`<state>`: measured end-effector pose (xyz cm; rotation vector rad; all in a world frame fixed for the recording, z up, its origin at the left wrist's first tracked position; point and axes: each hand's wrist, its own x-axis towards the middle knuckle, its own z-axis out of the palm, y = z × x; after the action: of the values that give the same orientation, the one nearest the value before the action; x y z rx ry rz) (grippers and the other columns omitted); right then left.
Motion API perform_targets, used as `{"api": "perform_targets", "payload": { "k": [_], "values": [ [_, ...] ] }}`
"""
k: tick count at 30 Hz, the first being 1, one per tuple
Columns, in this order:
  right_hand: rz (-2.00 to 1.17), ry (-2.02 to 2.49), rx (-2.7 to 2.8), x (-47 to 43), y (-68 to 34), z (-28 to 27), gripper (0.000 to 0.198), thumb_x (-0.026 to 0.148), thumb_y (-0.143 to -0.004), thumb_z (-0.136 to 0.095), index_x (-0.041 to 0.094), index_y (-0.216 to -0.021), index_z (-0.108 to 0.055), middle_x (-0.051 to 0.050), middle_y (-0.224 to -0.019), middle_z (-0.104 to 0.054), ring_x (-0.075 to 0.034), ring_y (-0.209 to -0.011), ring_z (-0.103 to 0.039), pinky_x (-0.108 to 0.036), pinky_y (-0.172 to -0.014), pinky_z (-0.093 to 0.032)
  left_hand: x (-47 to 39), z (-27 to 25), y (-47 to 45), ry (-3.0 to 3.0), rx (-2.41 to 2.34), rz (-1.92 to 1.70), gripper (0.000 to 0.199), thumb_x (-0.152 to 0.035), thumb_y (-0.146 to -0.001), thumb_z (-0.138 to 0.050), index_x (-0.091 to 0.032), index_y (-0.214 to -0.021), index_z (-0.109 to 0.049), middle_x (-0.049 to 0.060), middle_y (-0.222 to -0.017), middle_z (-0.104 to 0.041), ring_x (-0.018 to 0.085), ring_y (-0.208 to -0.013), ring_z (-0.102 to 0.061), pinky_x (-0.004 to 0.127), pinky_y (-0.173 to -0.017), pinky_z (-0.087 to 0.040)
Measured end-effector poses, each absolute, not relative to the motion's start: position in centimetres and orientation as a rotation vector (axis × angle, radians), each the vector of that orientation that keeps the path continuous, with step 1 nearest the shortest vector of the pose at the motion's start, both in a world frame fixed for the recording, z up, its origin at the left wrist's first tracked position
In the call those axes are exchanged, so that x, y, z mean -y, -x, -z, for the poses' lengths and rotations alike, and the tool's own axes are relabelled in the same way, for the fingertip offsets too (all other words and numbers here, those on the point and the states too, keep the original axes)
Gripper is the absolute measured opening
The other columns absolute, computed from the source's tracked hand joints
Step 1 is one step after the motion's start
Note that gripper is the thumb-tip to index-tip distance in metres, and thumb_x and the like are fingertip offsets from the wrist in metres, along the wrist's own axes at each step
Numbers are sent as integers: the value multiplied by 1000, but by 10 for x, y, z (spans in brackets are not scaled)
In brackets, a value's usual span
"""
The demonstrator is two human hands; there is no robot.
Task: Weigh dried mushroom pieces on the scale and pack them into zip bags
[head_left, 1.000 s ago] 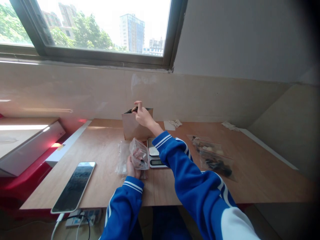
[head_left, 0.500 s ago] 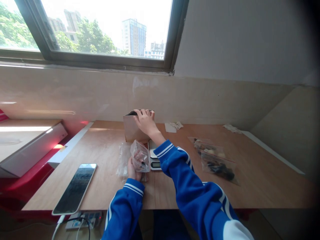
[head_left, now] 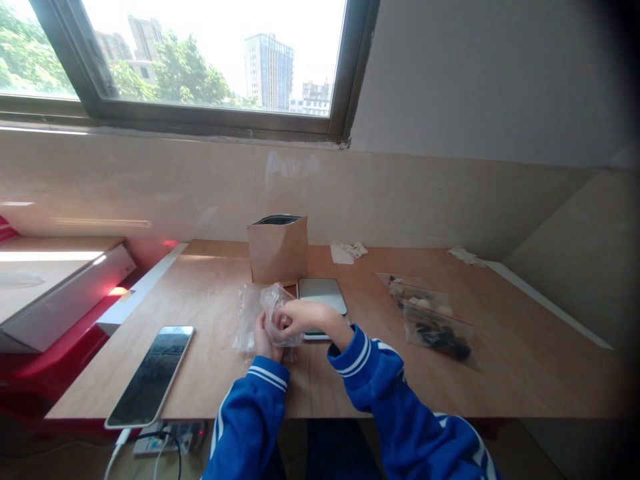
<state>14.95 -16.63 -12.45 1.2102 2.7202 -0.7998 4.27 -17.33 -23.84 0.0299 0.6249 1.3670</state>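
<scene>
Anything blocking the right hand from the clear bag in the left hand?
Nothing visible. The right hand has its fingers at the mouth of the clear bag, held by the left hand. The scale lies beyond, not between.

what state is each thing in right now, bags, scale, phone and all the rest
paper bag: upright, top open
clear bag: mouth open, held in left hand, fingers of right hand at its mouth
scale: flat, display mostly hidden
phone: face up, screen dark, cable plugged in
bags at right: lying flat, filled, seals unclear
power strip: red light lit
</scene>
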Motion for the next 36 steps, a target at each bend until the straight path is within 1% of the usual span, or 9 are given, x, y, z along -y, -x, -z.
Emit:
{"api": "perform_targets", "payload": {
  "k": [3, 6, 10, 15, 17, 22, 25, 31, 36],
  "values": [
    [561, -1308, -2708, 175, -141, 138, 21, 27, -68, -67, 18, -87, -70, -5, -96, -69, -15, -70, -61, -22, -56, -39, 173, 239, -43, -35, -673, -1372, 26, -28, -82, -46, -11, -81, -66, 9, -72, -69, 19, -67, -66, 29, -65, -54],
    [416, -1358, -2784, 178, -141, 145, 16, 25, -68, -67, 18, -83, -70, -6, -93, -69, -17, -75, -62, -23, -62, -40, 173, 237, -43, -44, -668, -1408, 28, -27, -83, -44, -11, -78, -66, 8, -72, -69, 18, -67, -66, 27, -65, -54],
    [517, -1319, -2864, 173, -149, 146, 16, 20, -71, -62, 19, -84, -71, -4, -92, -69, -16, -78, -60, -22, -63, -38, 174, 236, -44, -60, -638, -1431, 26, -27, -82, -47, -11, -81, -67, 7, -77, -70, 18, -71, -67, 27, -70, -53],
    [696, -1229, -2898, 166, -154, 150, 19, 18, -73, -59, 17, -88, -71, -3, -92, -69, -13, -76, -58, -20, -62, -38, 174, 238, -44, -88, -667, -1421, 25, -26, -82, -49, -9, -78, -68, 8, -74, -69, 20, -73, -66, 29, -73, -53],
    [684, -1224, -2919, 167, -150, 151, 19, 19, -75, -58, 16, -90, -70, -4, -91, -68, -14, -77, -57, -21, -66, -40, 173, 240, -44, -102, -660, -1420, 26, -25, -82, -48, -9, -81, -68, 9, -78, -69, 21, -77, -66, 28, -73, -53],
    [301, -1387, -2927, 176, -136, 157, 19, 23, -75, -62, 13, -89, -70, -12, -98, -62, -23, -93, -54, -32, -84, -43, 172, 241, -45, -129, -641, -1452, 29, -24, -84, -43, -11, -90, -68, 9, -87, -69, 20, -86, -66, 27, -76, -52],
    [187, -1400, -2965, 177, -131, 164, 17, 22, -74, -65, 14, -88, -70, -13, -100, -59, -24, -96, -52, -36, -89, -42, 173, 241, -44, -104, -635, -1450, 31, -26, -85, -41, -11, -91, -67, 10, -88, -69, 20, -86, -66, 30, -79, -52],
    [413, -1293, -3196, 175, -143, 164, 8, 24, -77, -65, 17, -80, -69, -6, -86, -56, -21, -91, -52, -34, -89, -42, 172, 245, -42, -90, -628, -1424, 28, -25, -83, -46, -9, -91, -67, 9, -86, -69, 20, -83, -66, 28, -76, -53],
    [620, -1299, -3311, 171, -154, 159, 9, 13, -77, -63, 17, -84, -67, -6, -94, -57, -20, -103, -50, -31, -90, -41, 171, 245, -43, -100, -589, -1425, 29, -27, -85, -44, -11, -92, -67, 9, -89, -70, 19, -84, -66, 30, -81, -52]
  ]
}}
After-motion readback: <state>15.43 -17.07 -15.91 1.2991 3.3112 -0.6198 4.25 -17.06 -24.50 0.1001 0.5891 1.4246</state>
